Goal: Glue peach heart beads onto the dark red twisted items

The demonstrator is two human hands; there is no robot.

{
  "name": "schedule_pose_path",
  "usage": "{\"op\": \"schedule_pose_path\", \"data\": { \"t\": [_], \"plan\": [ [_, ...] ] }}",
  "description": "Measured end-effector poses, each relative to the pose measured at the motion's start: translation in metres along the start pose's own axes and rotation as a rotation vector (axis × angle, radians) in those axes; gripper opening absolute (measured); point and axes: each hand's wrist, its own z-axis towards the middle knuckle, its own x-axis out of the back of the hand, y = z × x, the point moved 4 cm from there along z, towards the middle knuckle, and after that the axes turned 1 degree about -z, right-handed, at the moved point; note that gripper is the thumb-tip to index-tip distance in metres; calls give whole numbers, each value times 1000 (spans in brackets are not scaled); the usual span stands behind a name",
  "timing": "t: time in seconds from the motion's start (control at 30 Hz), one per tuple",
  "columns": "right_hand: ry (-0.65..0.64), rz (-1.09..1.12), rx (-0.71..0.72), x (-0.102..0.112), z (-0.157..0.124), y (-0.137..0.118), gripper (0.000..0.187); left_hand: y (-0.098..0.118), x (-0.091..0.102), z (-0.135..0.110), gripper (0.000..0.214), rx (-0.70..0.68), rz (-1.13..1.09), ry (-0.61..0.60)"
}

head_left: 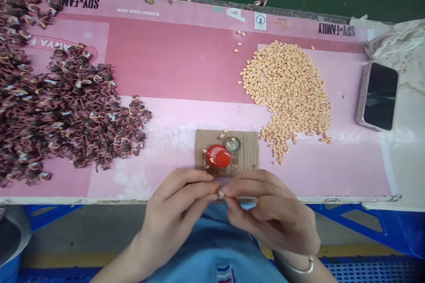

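At the table's front edge my two hands meet fingertip to fingertip. My right hand (274, 210) pinches a small tan plastic piece (221, 194) between thumb and fingers. My left hand (181, 205) is closed in a pinch against the same spot; whatever its fingertips hold is hidden. Just beyond them lies a square of brown cardboard (247, 154). On it sit a shiny red round cap-like dish (219, 157) and an upturned metal bottle cap (233, 144), with several tan crumbs of the same kind around and in them.
A large heap of tan pieces (288, 88) lies right of centre. Many small dark brown figures (76, 110) cover the left side. A phone (380, 96) rests at the right, near crumpled pale plastic (401, 48). The pink printed sheet (172, 62) covers the tabletop.
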Motion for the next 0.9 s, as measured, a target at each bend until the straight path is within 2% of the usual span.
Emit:
{"op": "schedule_pose_path", "data": {
  "t": [0.23, 0.43, 0.63, 0.77, 0.83, 0.9],
  "plan": [
    [134, -128, -28, 6, -1, 27, 37, -11, 7, -8, 21, 108, -62, 113],
    [124, -146, 14, 1, -2, 27, 37, -21, 15, -14, 34, 168, -115, 157],
    [123, -109, -30, 1, -3, 29, 38, -22, 14, -15, 26, 320, -367, 237],
    [140, -61, -66, 1, -5, 31, 38, -22, 14, -19, 22, 408, -415, 339],
    [162, -21, -91, 1, -6, 32, 37, -22, 13, -18, 25, 387, -438, 295],
    [180, 42, -122, 3, -7, 30, 38, -21, 11, -14, 30, 341, -472, 200]
  ]
}}
